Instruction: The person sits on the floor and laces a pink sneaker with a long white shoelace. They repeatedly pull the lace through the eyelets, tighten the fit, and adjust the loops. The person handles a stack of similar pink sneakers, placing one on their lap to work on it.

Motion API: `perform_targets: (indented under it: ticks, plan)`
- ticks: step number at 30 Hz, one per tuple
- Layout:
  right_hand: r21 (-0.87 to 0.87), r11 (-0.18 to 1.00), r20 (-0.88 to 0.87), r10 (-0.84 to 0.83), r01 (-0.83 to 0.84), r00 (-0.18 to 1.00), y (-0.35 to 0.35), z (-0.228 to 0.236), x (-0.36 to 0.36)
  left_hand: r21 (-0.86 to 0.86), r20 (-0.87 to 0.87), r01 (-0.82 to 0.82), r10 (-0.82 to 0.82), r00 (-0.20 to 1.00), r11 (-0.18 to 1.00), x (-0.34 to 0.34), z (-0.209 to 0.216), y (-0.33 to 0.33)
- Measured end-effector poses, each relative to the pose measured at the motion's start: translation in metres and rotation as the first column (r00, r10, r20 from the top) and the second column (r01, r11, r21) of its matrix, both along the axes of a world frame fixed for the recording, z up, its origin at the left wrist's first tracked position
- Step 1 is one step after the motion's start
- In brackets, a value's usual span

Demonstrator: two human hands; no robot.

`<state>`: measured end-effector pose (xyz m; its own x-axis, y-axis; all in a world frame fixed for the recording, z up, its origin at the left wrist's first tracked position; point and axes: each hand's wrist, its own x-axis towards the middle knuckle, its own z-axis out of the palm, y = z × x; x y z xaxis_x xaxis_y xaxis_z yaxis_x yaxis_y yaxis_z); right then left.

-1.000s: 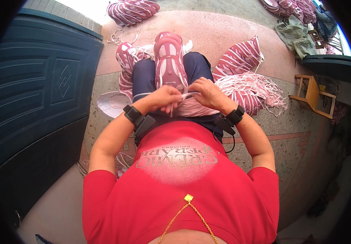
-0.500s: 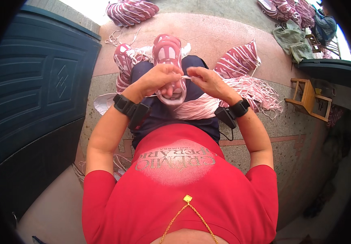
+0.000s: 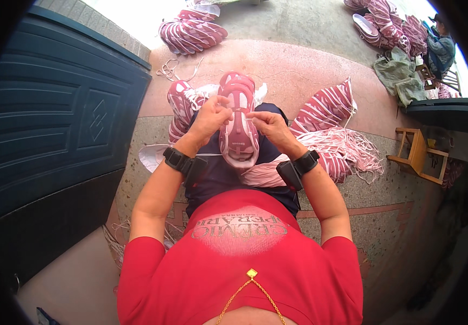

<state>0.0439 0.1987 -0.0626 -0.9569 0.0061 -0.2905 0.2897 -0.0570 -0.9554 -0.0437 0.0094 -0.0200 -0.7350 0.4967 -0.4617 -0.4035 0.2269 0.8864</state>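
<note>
A pink and white sneaker [image 3: 239, 138] rests on my lap, its heel opening toward me and its tongue showing. My left hand [image 3: 211, 118] is at the left side of its lacing area, fingers curled closed; what they pinch is too small to make out. My right hand [image 3: 273, 127] is on the other side, thumb and forefinger pinched on the end of a white shoelace [image 3: 247, 116] over the shoe. A bundle of pale pink laces [image 3: 266, 174] lies against my right thigh. Another pink and white shoe [image 3: 181, 97] sits beyond my left hand.
Strung shoe uppers [image 3: 326, 105] and loose laces [image 3: 353, 146] lie at right; another stack [image 3: 190, 35] is farther off. A wooden stool [image 3: 415, 154] stands at right, a dark blue door [image 3: 66, 97] at left. A person [image 3: 441, 46] sits at far right near a grey-green sack [image 3: 399, 76].
Both hands have come down off the shoe's heel opening and moved apart to either side of the lacing. The tongue now shows. The whole view has shifted slightly.
</note>
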Motion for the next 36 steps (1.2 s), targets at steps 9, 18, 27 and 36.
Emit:
perform_targets:
  ticks: [9,18,27,36]
  plan:
    - [0.609,0.792,-0.177,0.074,0.050,0.981,-0.012,-0.021,-0.026,-0.295,-0.489,-0.013,-0.139,0.861,0.955,0.002,-0.047,-0.003]
    - [0.800,0.598,-0.211,0.202,0.051,0.956,-0.022,-0.036,-0.029,-0.360,-0.517,0.031,-0.227,0.826,0.932,0.001,-0.045,0.004]
    - [0.578,0.797,0.026,0.194,-0.172,0.981,-0.013,-0.030,-0.048,-0.315,-0.572,0.032,-0.216,0.792,0.949,-0.002,-0.048,0.000]
    - [0.587,0.807,-0.116,0.167,-0.068,0.979,-0.020,-0.024,-0.047,-0.524,-0.622,0.149,-0.497,0.606,0.838,-0.014,-0.041,0.011]
